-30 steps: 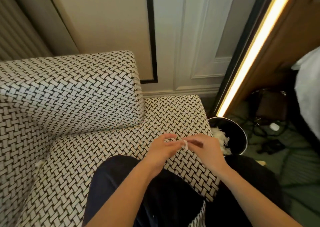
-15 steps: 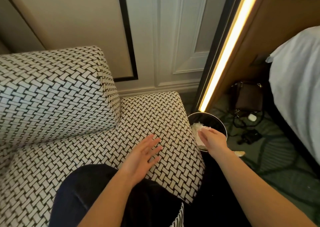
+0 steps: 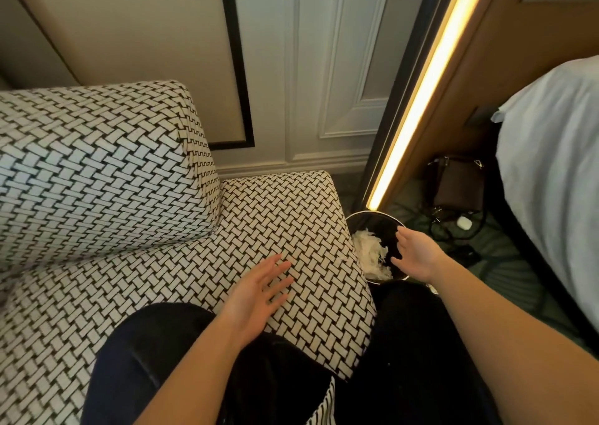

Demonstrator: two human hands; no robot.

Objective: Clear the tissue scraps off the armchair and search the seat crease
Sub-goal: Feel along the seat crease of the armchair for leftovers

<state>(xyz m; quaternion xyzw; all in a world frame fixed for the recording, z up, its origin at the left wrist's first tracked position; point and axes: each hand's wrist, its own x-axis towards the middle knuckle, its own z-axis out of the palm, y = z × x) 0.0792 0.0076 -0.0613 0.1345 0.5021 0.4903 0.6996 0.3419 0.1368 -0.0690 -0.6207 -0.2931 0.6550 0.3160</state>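
Hands: left hand (image 3: 256, 295) is held flat over the front of the armchair seat (image 3: 275, 217), fingers straight and spread, nothing gripped; contact with the fabric cannot be confirmed. Right hand (image 3: 416, 256) is held over the open black bin (image 3: 376, 220), fingers loosely extended, thumb apart, nothing seen in it.

Tissue scraps (image 3: 369, 256) are piled inside the bin, against the wall nearest the armchair. The bin is placed on the floor, just beside the seat's right edge. One faint white wisp (image 3: 341, 258) is seen at that seat edge; too small to identify.

Seat crease (image 3: 129, 253) runs along the foot of the patterned backrest (image 3: 97, 172), well apart from both hands.

Dark-trousered legs are seen at the seat front. A brown bag (image 3: 457, 181) and cables are seen on the floor beyond the bin, a white bed (image 3: 551, 165) at right.
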